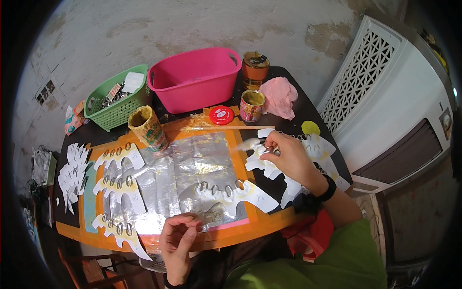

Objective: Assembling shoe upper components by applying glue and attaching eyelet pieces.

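Note:
My right hand (291, 156) is closed at the right of the table, above white paper cutouts. Its fingers grip a small tool with a pale, blurred blade-like end (249, 144); its exact kind is smeared by motion. By the table's near edge, my left hand (179, 243) is half curled, thumb and fingertips slightly apart, with nothing visible between them. Beyond it on the foil sheet (163, 178) lies a white scalloped paper cutout (226, 196) with several metal oval rings along its edge. Similar ringed cutouts (119, 189) form a column at the left.
A brown cup (150, 131), a long-handled brush (236, 128), a red lid (221, 115) and an open tin (252, 105) stand or lie farther back. Behind them are a green basket (118, 103), a pink tub (192, 89) and a pink cloth (279, 96). Stacked cutouts (73, 176) lie far left.

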### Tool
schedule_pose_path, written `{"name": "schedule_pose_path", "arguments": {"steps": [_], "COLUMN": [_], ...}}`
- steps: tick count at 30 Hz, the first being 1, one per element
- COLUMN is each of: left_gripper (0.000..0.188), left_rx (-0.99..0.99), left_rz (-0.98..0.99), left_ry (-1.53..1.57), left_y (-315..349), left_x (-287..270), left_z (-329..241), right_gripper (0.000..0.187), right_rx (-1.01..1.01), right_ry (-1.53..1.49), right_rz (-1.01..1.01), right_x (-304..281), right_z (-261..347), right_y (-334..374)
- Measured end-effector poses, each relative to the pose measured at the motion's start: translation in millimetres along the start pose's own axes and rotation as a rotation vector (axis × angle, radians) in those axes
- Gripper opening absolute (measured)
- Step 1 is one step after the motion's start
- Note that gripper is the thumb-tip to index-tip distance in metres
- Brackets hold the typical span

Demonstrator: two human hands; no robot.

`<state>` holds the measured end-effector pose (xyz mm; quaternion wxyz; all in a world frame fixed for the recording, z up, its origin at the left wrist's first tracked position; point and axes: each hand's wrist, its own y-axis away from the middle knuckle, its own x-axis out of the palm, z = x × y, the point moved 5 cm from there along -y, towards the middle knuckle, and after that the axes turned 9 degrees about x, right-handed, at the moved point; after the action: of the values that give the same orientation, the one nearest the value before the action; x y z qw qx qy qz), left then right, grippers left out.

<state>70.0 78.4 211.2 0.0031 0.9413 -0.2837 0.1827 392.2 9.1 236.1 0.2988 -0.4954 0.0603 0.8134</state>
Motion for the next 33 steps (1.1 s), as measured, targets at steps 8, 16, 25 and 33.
{"name": "schedule_pose_path", "arguments": {"steps": [8,16,25,33], "left_gripper": [0.023,0.024,0.018,0.018], "left_rx": [0.137,0.366,0.499,0.515], "left_rz": [0.222,-0.059,-0.181,-0.139], "left_ry": [-0.124,-0.366,-0.556,-0.493], "left_y": [-2,-19,-16,-14], "left_x": [32,37,16,7], "left_z": [-8,-22,-22,-17], "right_gripper": [0.032,0.028,0.025,0.023], "right_rx": [0.008,-0.223,-0.252,-0.247], "right_ry": [-0.534,-0.439,-0.458,-0.440], "right_rz": [0.375,0.428,0.445,0.479], "right_x": [-25,-8,18,29], "right_z": [79,138,155,159], "right_y": [9,37,46,48]}}
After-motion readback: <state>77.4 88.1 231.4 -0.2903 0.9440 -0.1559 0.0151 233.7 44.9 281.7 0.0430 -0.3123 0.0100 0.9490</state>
